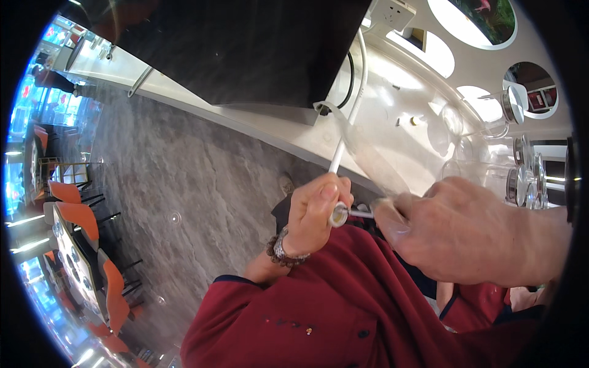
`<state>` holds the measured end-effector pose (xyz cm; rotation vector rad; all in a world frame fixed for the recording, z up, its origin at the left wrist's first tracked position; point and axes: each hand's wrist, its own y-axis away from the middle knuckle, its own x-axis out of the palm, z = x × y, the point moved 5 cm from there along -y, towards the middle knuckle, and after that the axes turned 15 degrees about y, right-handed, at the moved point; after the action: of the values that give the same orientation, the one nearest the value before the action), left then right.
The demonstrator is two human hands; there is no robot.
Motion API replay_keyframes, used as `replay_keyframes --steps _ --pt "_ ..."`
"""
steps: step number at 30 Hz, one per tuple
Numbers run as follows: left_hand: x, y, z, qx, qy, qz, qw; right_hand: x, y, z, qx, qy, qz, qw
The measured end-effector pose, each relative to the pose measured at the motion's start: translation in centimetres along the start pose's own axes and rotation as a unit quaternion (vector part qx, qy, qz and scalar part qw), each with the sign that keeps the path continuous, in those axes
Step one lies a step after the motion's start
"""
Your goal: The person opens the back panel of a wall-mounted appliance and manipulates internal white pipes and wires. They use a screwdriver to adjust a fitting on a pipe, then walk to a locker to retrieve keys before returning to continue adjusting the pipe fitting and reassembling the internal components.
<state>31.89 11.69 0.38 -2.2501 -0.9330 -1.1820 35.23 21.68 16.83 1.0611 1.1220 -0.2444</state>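
My left hand [316,211], with bracelets at the wrist, is closed round the end of a white hose [337,161]. The round, open-looking end of the hose faces up out of my fist. Opposite it, my right hand [454,227] is closed on a tool with a thin metal shaft [361,213]. The shaft's tip reaches the hose end; whether it is inside cannot be made out. My right fingers are slightly blurred and hide most of the handle, which looks clear. Behind my hands, a blurred translucent strip [368,156] slants down from the black panel's corner toward my right hand.
A large black panel [264,55] overhangs the white counter [386,110]. Clear containers with metal lids [521,150] stand at the right. A power socket [396,12] is at the top. Small loose parts [414,121] lie on the counter. Orange chairs [80,218] stand far left.
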Motion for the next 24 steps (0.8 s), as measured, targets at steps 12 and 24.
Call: replay_keyframes --steps 12,24 --pt "0.7 -0.4 -0.5 -0.021 -0.041 0.075 0.996 0.1 0.1 -1.7 -0.019 -0.269 0.108 0.957" --pt "0.6 -0.8 -0.9 -0.104 0.111 -0.037 0.988 -0.4 -0.1 -0.6 0.019 0.021 -0.023 0.999"
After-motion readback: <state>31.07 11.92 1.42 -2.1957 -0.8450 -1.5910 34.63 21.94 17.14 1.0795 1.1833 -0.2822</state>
